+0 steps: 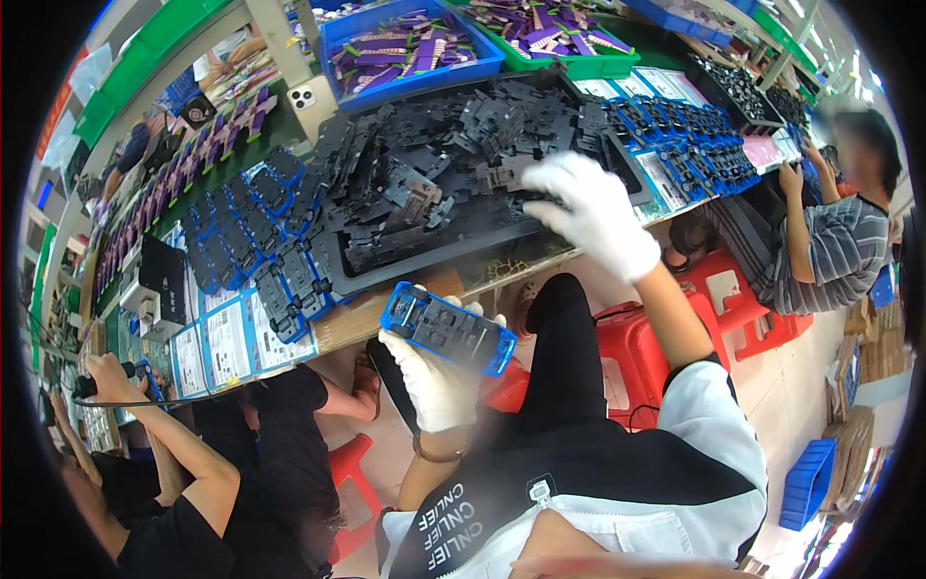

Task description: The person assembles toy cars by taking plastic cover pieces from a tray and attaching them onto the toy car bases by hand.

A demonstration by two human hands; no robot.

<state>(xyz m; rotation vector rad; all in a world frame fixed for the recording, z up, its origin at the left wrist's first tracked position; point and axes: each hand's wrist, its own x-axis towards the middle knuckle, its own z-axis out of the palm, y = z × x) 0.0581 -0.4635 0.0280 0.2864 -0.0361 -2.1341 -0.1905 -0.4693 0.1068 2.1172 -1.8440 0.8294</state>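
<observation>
My left hand (434, 381), in a white glove, grips a toy car shell (449, 330) from below. The shell is blue at both ends, and a black underside plate with small round details faces up. My right hand (590, 214), gloved too, hovers over the right part of a large black tray (386, 273). Its fingers are bent and apart, with no part visible between them. The tray is heaped with loose black plastic chassis plates (424, 183). One greyish plate (506, 175) lies close by the right fingertips.
Blue-and-black car bodies stand in rows left (241, 227) and right (690, 145) of the tray. Behind it are a blue bin (415, 82) and a green bin (579, 64) of purple parts. Co-workers sit at both sides; red stools (632, 352) stand under the table edge.
</observation>
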